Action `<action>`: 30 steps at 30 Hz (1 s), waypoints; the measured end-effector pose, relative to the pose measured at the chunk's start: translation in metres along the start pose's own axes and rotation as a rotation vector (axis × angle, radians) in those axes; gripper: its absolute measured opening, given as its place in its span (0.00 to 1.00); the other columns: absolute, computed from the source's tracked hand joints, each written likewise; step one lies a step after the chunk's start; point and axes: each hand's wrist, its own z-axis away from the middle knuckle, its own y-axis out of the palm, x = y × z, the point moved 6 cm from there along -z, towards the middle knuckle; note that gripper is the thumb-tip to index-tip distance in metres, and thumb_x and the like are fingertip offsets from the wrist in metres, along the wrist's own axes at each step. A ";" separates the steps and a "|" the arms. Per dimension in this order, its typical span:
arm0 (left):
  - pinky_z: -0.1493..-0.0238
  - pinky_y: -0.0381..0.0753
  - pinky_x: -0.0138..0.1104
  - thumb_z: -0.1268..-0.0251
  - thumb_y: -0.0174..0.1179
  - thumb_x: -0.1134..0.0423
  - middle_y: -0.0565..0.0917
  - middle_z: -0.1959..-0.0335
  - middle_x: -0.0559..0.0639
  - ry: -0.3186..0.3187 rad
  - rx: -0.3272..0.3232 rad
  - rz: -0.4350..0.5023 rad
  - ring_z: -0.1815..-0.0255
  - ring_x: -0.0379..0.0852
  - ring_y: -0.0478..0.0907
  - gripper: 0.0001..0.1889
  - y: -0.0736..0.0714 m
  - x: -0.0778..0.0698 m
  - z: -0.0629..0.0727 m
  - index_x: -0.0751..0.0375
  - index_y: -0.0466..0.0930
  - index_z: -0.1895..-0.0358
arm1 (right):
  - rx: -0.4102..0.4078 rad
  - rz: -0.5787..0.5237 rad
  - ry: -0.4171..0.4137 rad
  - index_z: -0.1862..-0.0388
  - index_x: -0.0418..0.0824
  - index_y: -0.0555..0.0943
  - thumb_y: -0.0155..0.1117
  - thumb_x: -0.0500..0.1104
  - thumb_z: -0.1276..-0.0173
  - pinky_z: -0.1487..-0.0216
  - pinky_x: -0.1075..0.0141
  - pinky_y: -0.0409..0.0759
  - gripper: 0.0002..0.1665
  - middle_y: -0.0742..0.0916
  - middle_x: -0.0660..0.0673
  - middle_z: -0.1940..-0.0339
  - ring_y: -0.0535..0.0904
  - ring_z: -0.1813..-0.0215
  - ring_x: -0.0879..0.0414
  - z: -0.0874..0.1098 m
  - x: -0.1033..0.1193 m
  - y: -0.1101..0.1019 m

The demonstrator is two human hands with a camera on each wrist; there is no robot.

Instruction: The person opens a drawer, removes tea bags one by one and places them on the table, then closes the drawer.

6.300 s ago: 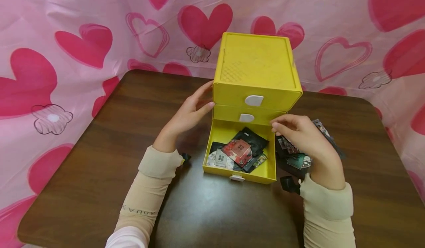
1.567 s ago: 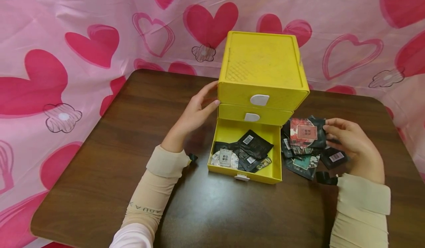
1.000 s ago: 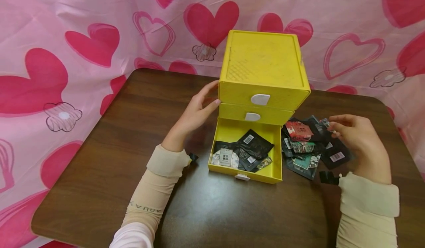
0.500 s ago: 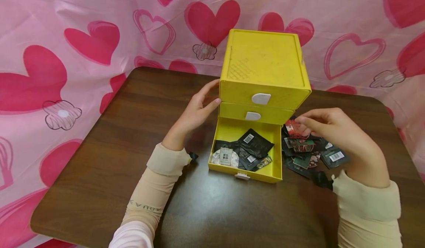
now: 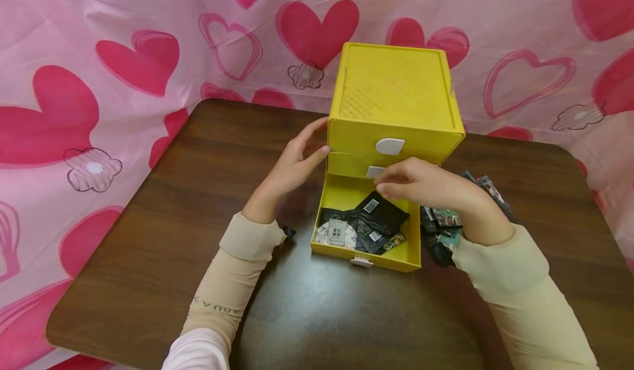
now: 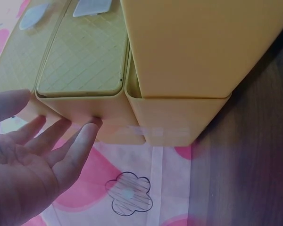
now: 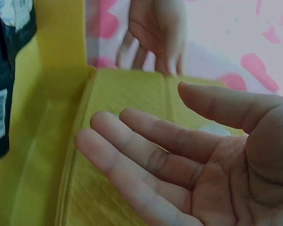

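A yellow drawer unit point(image 5: 396, 89) stands on the table with its bottom drawer point(image 5: 383, 262) pulled out. My left hand point(image 5: 292, 161) touches the unit's left side; the left wrist view shows the extended fingertips at its side wall point(image 6: 118, 115). Over the drawer, close to the middle drawer's white handle point(image 5: 375, 172), hovers my right hand point(image 5: 426, 185). Its relaxed fingers are bare in the right wrist view, with nothing between them. Inside the drawer lie several sachets: a black sachet point(image 5: 391, 216) with a barcode and a sachet with a white label point(image 5: 337, 232) among them.
Right of the drawer, a pile of dark sachets point(image 5: 448, 218) lies on the table, partly hidden by my right hand and wrist. The top drawer point(image 5: 356, 139) is closed. A pink heart-print cloth point(image 5: 238, 45) hangs behind the table point(image 5: 163, 238).
Earlier, a red sachet went from the drawer to the pile at the right, where my right hand adjusted sachets. That hand has since moved left over the drawer. My left hand stays at the unit.
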 end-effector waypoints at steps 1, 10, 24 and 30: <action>0.36 0.69 0.46 0.28 0.53 0.71 0.65 0.30 0.58 -0.001 0.001 0.000 0.35 0.56 0.69 0.29 0.000 0.001 0.000 0.65 0.58 0.27 | 0.020 0.015 -0.014 0.49 0.32 0.81 0.56 0.43 0.25 0.58 0.58 0.79 0.17 0.86 0.47 0.65 0.80 0.62 0.53 -0.005 0.003 0.002; 0.35 0.67 0.45 0.28 0.53 0.70 0.66 0.30 0.57 0.001 0.002 -0.016 0.34 0.51 0.68 0.28 -0.001 0.000 0.000 0.64 0.58 0.27 | 0.178 0.049 -0.008 0.42 0.29 0.78 0.56 0.43 0.26 0.48 0.53 0.78 0.21 0.85 0.39 0.50 0.82 0.52 0.49 -0.045 0.016 0.029; 0.36 0.69 0.43 0.28 0.54 0.70 0.66 0.30 0.57 0.008 0.004 -0.039 0.35 0.54 0.69 0.28 -0.002 0.000 0.001 0.63 0.59 0.27 | 0.304 0.021 0.036 0.50 0.29 0.79 0.56 0.40 0.28 0.64 0.65 0.71 0.15 0.74 0.48 0.78 0.71 0.72 0.56 -0.082 0.014 0.060; 0.35 0.67 0.44 0.28 0.53 0.71 0.67 0.31 0.59 0.028 -0.003 -0.028 0.34 0.54 0.69 0.28 -0.001 0.000 0.000 0.66 0.59 0.28 | 0.341 -0.008 0.189 0.41 0.35 0.76 0.54 0.45 0.26 0.67 0.59 0.80 0.20 0.81 0.41 0.63 0.77 0.61 0.50 -0.084 0.004 0.064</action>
